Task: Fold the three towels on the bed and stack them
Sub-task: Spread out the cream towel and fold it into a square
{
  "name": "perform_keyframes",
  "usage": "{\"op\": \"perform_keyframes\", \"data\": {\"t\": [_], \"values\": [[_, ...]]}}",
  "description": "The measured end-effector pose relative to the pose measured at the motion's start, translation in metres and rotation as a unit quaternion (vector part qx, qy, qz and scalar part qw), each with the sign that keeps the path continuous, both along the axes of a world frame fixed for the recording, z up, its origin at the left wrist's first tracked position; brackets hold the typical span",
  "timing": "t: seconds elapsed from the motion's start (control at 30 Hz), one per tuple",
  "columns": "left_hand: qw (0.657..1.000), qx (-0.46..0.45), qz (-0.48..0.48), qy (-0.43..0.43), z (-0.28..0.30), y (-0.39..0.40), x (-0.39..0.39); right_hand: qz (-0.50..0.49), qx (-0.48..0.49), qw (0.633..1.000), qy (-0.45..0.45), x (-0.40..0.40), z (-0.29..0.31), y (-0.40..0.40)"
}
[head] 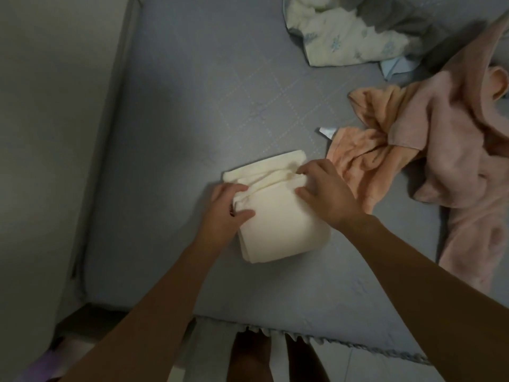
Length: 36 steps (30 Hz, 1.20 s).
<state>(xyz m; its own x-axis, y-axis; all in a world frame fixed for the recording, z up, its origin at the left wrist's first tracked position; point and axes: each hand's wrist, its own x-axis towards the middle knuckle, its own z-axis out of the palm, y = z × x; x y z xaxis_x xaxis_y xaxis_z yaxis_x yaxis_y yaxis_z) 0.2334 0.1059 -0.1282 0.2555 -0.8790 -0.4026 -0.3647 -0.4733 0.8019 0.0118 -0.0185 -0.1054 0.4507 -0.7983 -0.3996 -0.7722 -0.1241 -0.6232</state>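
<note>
Grey quilted bedding covers the bed (209, 111), which fills most of the head view, with a pale wall running along its left side and a frilled edge at the near end.

Near the middle of the bed lies the cream towel (278, 224), already folded into a thick, roughly rectangular pad, several layers showing along its near edge and a looser flap bunched at its far end. The left hand (228, 205) grips the towel's left edge, thumb on top of the fabric and fingers curled round the upper fold. The right hand (322, 188) rests on the right side of the towel, its fingers bent and pressing at the bunched flap; whether they actually pinch the cloth cannot be told from here. Both forearms reach in from the bottom of the view.

Just to the right of the cream towel, touching or nearly touching the right hand, sits the orange towel (366, 150), crumpled and unfolded. Against its right side, partly overlapping it, the pink towel (462, 150) sprawls loose toward the right edge of the bed.

Further off, at the far right corner, a pale printed blanket (344, 37) lies in a heap with some grey cloth.
</note>
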Motion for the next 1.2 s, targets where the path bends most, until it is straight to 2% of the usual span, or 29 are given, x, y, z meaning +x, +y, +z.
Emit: {"op": "perform_keyframes", "data": {"t": [0.07, 0.13, 0.27, 0.37, 0.47, 0.53, 0.6, 0.7, 0.8, 0.93, 1.03, 1.2], "values": [[0.998, -0.032, -0.034, -0.034, 0.001, -0.003, 0.003, -0.016, -0.002, 1.000, -0.004, 0.002, 0.007, -0.005], [0.996, -0.062, -0.029, -0.058, 0.005, -0.009, 0.005, -0.036, 0.004, 0.999, -0.039, 0.004, 0.016, -0.012], [0.992, -0.095, 0.084, -0.026, 0.003, -0.024, 0.015, -0.096, -0.019, 0.989, -0.109, 0.017, 0.020, -0.033], [0.994, -0.024, 0.105, -0.011, -0.006, -0.038, 0.014, -0.142, 0.001, 0.989, -0.050, 0.030, 0.001, -0.043], [0.991, 0.020, 0.069, -0.114, -0.017, -0.039, 0.005, -0.164, 0.078, 0.982, 0.046, 0.034, -0.017, -0.030], [0.988, 0.003, 0.088, -0.129, -0.018, -0.037, 0.003, -0.200, 0.094, 0.974, 0.054, 0.032, -0.019, -0.015], [0.985, 0.016, 0.150, -0.084, -0.017, -0.033, 0.002, -0.233, 0.110, 0.966, 0.020, 0.027, -0.015, 0.001], [0.957, 0.112, 0.254, 0.077, -0.011, -0.022, -0.009, -0.227, 0.160, 0.961, -0.020, 0.019, -0.009, 0.026], [0.930, 0.154, 0.269, 0.200, -0.014, 0.004, -0.022, -0.275, 0.213, 0.937, -0.042, 0.005, -0.011, 0.043], [0.895, 0.230, 0.233, 0.304, -0.015, 0.023, -0.016, -0.316, 0.337, 0.885, -0.052, -0.010, -0.009, 0.047], [0.909, 0.228, 0.220, 0.272, -0.007, 0.018, 0.003, -0.303, 0.366, 0.876, -0.081, 0.001, -0.004, 0.054], [0.956, 0.123, 0.223, 0.146, 0.024, -0.005, 0.075, -0.298, 0.289, 0.899, -0.136, 0.083, 0.005, 0.047]]}}
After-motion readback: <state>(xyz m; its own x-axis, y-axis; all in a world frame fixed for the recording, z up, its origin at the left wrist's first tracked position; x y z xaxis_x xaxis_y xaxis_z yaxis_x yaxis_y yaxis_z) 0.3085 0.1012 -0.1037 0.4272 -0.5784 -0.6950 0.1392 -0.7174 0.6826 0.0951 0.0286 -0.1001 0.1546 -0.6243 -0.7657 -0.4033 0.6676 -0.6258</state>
